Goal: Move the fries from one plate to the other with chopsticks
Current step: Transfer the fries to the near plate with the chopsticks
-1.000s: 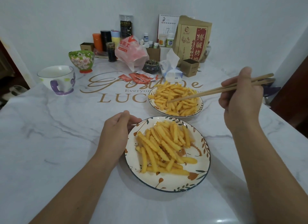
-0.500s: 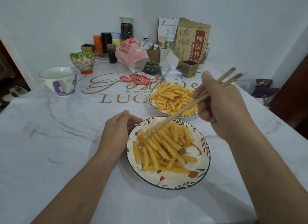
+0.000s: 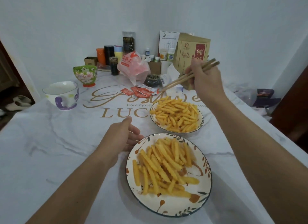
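— so where's the right hand (image 3: 205, 78) now?
— raised beyond the far plate (image 3: 200, 123), curled round the chopsticks (image 3: 186, 77). their tips point left and down, over the counter (image 3: 50, 140) near the red sachets (image 3: 141, 92), and i can't see a fry between them.
— and the fries?
— two heaps. the far fries (image 3: 175, 116) lie just below and near of the tips; the near fries (image 3: 166, 165) sit on the near plate (image 3: 166, 207), well apart from them, most running near-to-far.
— the left hand (image 3: 122, 137)?
— loosely spread, holding nothing, beside the near plate's left rim; whether it touches, i can't tell.
— so the next pick?
— probably a short drop onto the far heap, though which plate is the source isn't clear.
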The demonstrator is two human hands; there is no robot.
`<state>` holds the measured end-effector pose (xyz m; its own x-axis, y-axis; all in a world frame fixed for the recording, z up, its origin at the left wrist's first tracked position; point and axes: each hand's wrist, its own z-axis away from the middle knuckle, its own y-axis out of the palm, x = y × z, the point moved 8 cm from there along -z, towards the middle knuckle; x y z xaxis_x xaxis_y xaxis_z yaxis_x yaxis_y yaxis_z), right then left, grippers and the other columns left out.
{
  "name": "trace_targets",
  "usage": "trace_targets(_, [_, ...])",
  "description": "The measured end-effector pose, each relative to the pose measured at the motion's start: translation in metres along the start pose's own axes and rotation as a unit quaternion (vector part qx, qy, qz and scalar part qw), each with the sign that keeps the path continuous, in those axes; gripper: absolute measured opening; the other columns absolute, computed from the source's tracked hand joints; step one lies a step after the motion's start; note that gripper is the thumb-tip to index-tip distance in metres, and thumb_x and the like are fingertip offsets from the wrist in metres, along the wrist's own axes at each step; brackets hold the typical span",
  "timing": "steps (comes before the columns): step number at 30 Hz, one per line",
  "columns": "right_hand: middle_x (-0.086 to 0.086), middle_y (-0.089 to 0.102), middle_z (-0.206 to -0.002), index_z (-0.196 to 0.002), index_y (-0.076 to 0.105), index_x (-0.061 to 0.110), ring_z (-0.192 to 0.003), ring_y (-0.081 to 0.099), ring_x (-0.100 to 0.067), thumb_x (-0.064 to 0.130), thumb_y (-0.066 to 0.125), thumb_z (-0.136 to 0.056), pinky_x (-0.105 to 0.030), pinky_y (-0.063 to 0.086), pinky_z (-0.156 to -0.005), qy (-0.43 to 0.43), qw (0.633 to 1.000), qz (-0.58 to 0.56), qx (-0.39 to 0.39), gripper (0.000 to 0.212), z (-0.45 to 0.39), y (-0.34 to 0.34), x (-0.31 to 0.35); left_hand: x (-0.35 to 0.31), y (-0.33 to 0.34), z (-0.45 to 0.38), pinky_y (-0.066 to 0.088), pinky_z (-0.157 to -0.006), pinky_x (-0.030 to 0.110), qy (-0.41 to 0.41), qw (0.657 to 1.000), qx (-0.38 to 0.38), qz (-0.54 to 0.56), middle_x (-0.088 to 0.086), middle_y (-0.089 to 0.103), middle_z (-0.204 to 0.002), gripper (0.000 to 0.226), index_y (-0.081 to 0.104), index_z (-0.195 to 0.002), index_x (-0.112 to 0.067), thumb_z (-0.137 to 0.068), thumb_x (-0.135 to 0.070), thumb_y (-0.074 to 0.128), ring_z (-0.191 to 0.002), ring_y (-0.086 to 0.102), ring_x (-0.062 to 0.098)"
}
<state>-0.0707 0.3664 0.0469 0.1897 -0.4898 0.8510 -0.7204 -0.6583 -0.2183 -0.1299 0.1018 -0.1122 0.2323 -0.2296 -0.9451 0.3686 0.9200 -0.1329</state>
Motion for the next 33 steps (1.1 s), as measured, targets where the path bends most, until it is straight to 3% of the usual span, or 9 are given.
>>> trace_targets(3, [0.002, 0.061, -0.059, -0.071, 0.07, 0.018, -0.058, 0.056, -0.02, 0.035, 0.053, -0.099, -0.044, 0.051, -0.06, 0.01, 0.998, 0.05, 0.034, 0.036, -0.025, 0.021, -0.009, -0.011, 0.002, -0.011, 0.058, -0.069, 0.037, -0.007, 0.998, 0.057, -0.034, 0.02, 0.08, -0.083, 0.063, 0.07, -0.102, 0.001, -0.11, -0.053, 0.038, -0.073, 0.075, 0.031])
trace_targets(6, [-0.005, 0.067, -0.068, -0.079, 0.072, 0.007, -0.064, 0.061, -0.024, 0.034, 0.053, -0.1, -0.051, 0.056, -0.067, 0.037, 0.995, 0.087, 0.037, 0.039, -0.036, 0.03, -0.019, -0.01, 0.002, -0.019, 0.059, -0.071, 0.039, 0.005, 0.997, 0.074, -0.038, 0.023, 0.079, -0.084, 0.065, 0.07, -0.106, 0.001, -0.109, -0.055, 0.038, -0.071, 0.074, 0.031])
trace_targets(10, [-0.018, 0.066, -0.076, -0.096, 0.069, -0.009, -0.066, 0.059, -0.026, 0.037, 0.051, -0.103, -0.041, 0.053, -0.064, 0.039, 0.989, 0.13, 0.065, 0.05, -0.05, 0.044, -0.024, -0.002, 0.0, -0.025, 0.057, -0.068, 0.038, 0.03, 0.997, 0.063, -0.021, 0.024, 0.078, -0.082, 0.058, 0.071, -0.104, 0.001, -0.11, -0.048, 0.04, -0.068, 0.073, 0.031])
trace_targets(17, [-0.005, 0.064, -0.069, -0.078, 0.07, 0.01, -0.057, 0.054, -0.017, 0.043, 0.045, -0.108, -0.035, 0.046, -0.065, 0.04, 0.969, 0.196, 0.148, 0.051, -0.063, 0.081, -0.037, -0.001, 0.0, -0.026, 0.056, -0.068, 0.038, 0.058, 0.996, 0.063, -0.008, 0.024, 0.077, -0.082, 0.053, 0.071, -0.105, -0.002, -0.112, -0.044, 0.039, -0.067, 0.072, 0.03])
trace_targets(20, [0.001, 0.06, -0.066, -0.07, 0.063, 0.017, -0.059, 0.053, -0.015, 0.043, 0.039, -0.11, -0.034, 0.044, -0.062, 0.052, 0.981, 0.158, 0.098, 0.054, -0.061, 0.075, -0.041, -0.002, -0.001, -0.025, 0.057, -0.067, 0.037, 0.06, 0.996, 0.057, -0.01, 0.022, 0.077, -0.08, 0.052, 0.071, -0.104, -0.003, -0.112, -0.043, 0.038, -0.065, 0.072, 0.027])
trace_targets(25, [-0.005, 0.07, -0.075, -0.075, 0.065, 0.016, -0.072, 0.068, -0.027, 0.046, 0.042, -0.106, -0.053, 0.06, -0.077, 0.083, 0.995, 0.022, -0.048, 0.05, -0.045, 0.031, -0.045, -0.001, 0.0, -0.025, 0.056, -0.065, 0.036, 0.057, 0.997, 0.046, -0.009, 0.021, 0.077, -0.078, 0.053, 0.071, -0.103, -0.004, -0.112, -0.043, 0.038, -0.062, 0.071, 0.025])
trace_targets(27, [-0.009, 0.071, -0.074, -0.077, 0.065, 0.01, -0.066, 0.068, -0.026, 0.046, 0.043, -0.107, -0.045, 0.06, -0.064, 0.097, 0.99, -0.055, -0.089, 0.052, -0.025, 0.012, -0.044, -0.002, 0.0, -0.024, 0.056, -0.063, 0.034, 0.058, 0.998, 0.038, -0.01, 0.02, 0.077, -0.076, 0.052, 0.071, -0.101, -0.004, -0.112, -0.043, 0.038, -0.061, 0.071, 0.024])
trace_targets(29, [-0.007, 0.064, -0.062, -0.076, 0.065, 0.006, -0.05, 0.058, -0.017, 0.045, 0.041, -0.109, -0.029, 0.047, -0.048, 0.108, 0.981, -0.108, -0.118, 0.056, 0.004, -0.006, -0.039, -0.004, 0.0, -0.021, 0.056, -0.061, 0.033, 0.063, 0.997, 0.032, -0.01, 0.019, 0.077, -0.076, 0.051, 0.071, -0.1, -0.005, -0.112, -0.042, 0.039, -0.061, 0.07, 0.024])
trace_targets(33, [-0.002, 0.051, -0.049, -0.069, 0.064, 0.009, -0.042, 0.045, -0.013, 0.043, 0.041, -0.11, -0.023, 0.036, -0.042, 0.141, 0.965, -0.18, -0.131, 0.057, 0.071, -0.032, -0.022, -0.002, -0.002, -0.016, 0.058, -0.063, 0.035, 0.079, 0.997, 0.011, -0.019, 0.017, 0.077, -0.075, 0.045, 0.071, -0.101, -0.004, -0.111, -0.037, 0.043, -0.061, 0.071, 0.025])
